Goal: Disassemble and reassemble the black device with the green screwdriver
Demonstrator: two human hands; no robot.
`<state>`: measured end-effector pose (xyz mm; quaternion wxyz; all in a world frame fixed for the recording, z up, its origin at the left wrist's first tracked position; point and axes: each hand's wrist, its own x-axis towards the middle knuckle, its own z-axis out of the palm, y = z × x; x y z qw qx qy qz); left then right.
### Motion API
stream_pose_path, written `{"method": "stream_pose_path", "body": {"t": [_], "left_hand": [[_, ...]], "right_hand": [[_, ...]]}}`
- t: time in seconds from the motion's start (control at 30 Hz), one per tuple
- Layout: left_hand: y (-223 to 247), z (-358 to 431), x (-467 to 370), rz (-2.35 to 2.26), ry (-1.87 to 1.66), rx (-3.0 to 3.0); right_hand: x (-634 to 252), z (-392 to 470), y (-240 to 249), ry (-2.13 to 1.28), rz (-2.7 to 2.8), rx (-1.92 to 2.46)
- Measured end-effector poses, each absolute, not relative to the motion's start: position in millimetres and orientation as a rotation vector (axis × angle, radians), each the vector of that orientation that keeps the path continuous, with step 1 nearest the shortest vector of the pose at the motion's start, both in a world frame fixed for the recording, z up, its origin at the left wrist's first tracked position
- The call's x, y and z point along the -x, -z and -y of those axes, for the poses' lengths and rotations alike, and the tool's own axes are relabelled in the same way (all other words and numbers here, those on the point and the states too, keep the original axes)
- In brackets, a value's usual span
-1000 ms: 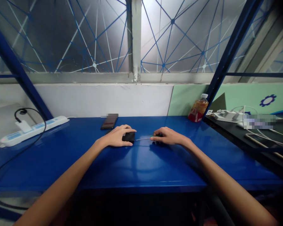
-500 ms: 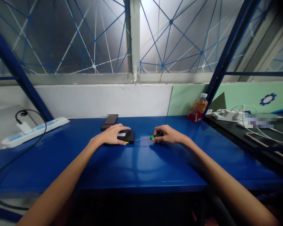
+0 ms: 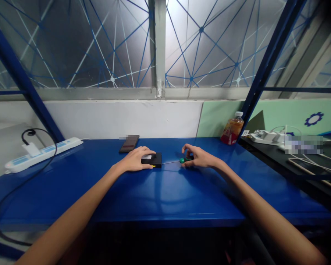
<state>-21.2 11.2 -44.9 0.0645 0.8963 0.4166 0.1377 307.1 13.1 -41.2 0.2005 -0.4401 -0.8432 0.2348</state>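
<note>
My left hand (image 3: 135, 159) is closed around a small flat black box (image 3: 157, 160) on the blue table, its thumb along the near side and its fingers over the top. The box bears a pale label and a bit of yellow on its near side. At its right side is the tip of a screwdriver (image 3: 181, 161) with a thin metal shaft and a green and black handle. My right hand (image 3: 197, 156) holds the handle loosely, with the index finger raised and curled away. Whether the tip sits in a screw is too small to tell.
Behind my left hand lies a dark phone (image 3: 129, 143). A white power strip (image 3: 45, 154) with a black cable (image 3: 9, 187) is at the left. A drink bottle (image 3: 232, 129) stands at the back right, near white cables (image 3: 306, 160) on a black surface.
The black box, screwdriver and both hands appear slightly further right, partly from a shift of the whole view. My right index finger has lifted off the screwdriver handle.
</note>
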Motion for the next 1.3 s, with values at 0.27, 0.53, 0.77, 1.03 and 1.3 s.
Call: {"method": "stream_pose_path", "body": {"t": [0.27, 0.53, 0.77, 1.03, 1.3], "left_hand": [[47, -10, 19, -1.269, -0.424, -2.727], [49, -10, 18, -1.322, -0.426, -2.715], [51, -11, 18, -1.311, -0.446, -2.724], [53, -11, 18, -1.324, -0.433, -2.734], [53, -10, 17, -1.33, -0.439, -2.739]], "right_hand": [[-310, -17, 37, -0.648, 2.402, 1.24], [-309, -15, 33, -0.57, 2.473, 1.315], [-309, -16, 39, -0.639, 2.344, 1.25], [-312, -17, 34, -0.458, 2.41, 1.31], [-309, -16, 39, -0.61, 2.366, 1.261]]}}
